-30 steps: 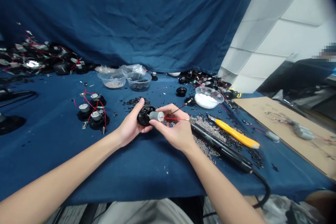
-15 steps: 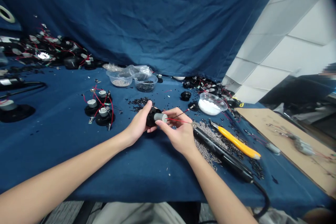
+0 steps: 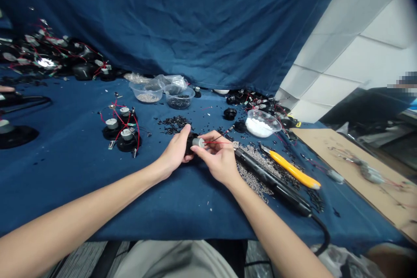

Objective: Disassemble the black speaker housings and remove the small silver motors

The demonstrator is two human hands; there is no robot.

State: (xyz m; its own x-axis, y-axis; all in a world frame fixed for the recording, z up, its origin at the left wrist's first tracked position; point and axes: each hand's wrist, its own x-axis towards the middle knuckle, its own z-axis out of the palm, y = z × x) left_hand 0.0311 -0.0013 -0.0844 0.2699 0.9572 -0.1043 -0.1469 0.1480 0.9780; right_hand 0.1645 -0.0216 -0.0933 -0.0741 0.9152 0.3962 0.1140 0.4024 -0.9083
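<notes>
My left hand [image 3: 172,152] is wrapped round a black plastic housing [image 3: 190,144], low over the cloth. Sticking out of it is a small grey cylindrical motor [image 3: 198,142], pinched by the thumb and fingers of my right hand [image 3: 221,160]. From the motor's end a red wire [image 3: 216,142] and a black wire run off to the right. Close by my right hand lies a black electric screwdriver [image 3: 273,182], beside scattered small screws [image 3: 256,182]. A yellow-handled cutter [image 3: 293,169] rests right of it. My fingers hide much of the housing.
Left stand several motor assemblies [image 3: 127,137] with red wires. Behind are tubs of screws [image 3: 148,95] and black pieces [image 3: 179,100]; a tub of white material [image 3: 260,125] sits right. Cardboard [image 3: 345,160] carries wired motors. Piles of assemblies [image 3: 48,58] line the back left.
The view has shifted slightly, so the table contents appear a little higher and further left. Both hands keep their hold; the motor appears to sit slightly deeper in the housing.
</notes>
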